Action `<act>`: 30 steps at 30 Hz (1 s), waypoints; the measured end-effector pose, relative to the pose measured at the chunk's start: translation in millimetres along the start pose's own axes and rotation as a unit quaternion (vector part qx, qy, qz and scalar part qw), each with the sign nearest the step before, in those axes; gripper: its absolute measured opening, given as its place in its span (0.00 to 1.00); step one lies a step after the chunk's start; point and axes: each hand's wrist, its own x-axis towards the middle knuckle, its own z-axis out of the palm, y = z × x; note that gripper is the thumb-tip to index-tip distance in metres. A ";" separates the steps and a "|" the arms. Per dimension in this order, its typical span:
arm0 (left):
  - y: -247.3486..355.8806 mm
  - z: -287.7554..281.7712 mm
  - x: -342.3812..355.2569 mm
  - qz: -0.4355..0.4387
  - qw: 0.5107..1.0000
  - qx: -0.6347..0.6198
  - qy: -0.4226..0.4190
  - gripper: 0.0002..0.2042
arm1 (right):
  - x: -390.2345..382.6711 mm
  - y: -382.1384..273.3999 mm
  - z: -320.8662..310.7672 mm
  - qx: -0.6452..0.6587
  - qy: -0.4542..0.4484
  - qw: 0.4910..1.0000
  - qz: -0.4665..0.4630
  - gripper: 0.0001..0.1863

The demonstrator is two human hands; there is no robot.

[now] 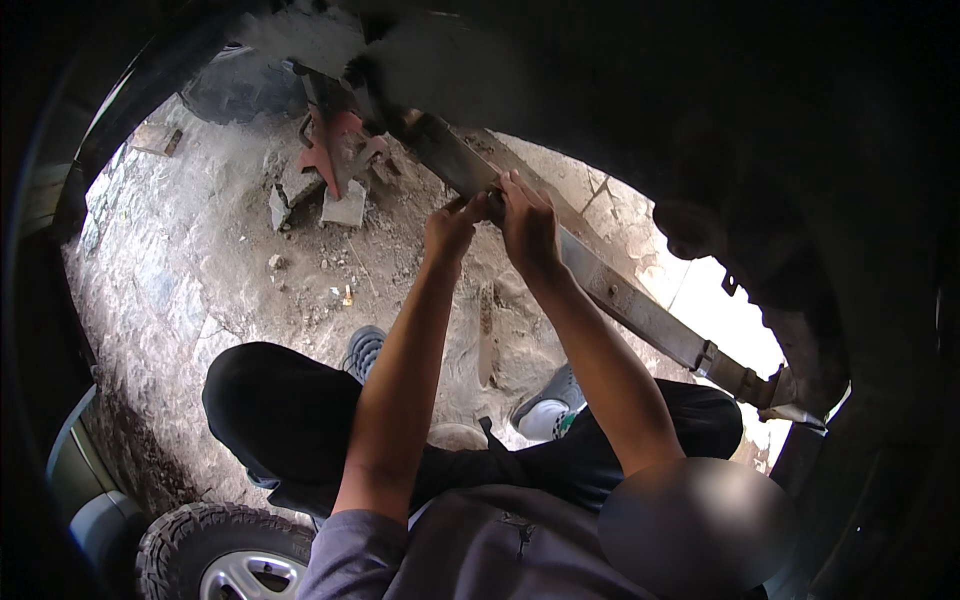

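Nearest are a grey shirt and bent knees in black trousers, with a knobbly tyre at lower left. Past them both forearms stretch out to a long metal bar, which slants from upper middle to lower right. The left hand and right hand meet close together at it, fingers bent inward; shade blurs the fingertips, so I cannot tell what they grip. Farther off, a red stand rises beside a pale block on rough dirt ground
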 end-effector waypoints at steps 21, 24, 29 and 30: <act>-9.2 -6.2 -3.9 -0.094 0.995 -0.014 -0.022 0.32 | -23.1 -8.9 10.4 0.005 -0.007 0.999 0.037 0.24; -6.6 -8.8 -5.5 -0.094 0.995 -0.006 -0.044 0.32 | -17.2 -1.9 4.0 0.011 -0.024 0.999 0.033 0.22; 5.1 -5.3 -10.6 -0.114 0.992 0.028 -0.054 0.33 | -18.4 -10.7 0.1 0.024 -0.004 0.999 0.040 0.18; 6.9 -7.4 -13.1 -0.118 0.991 0.036 -0.047 0.33 | -25.5 -6.3 1.5 0.033 -0.001 0.999 0.034 0.18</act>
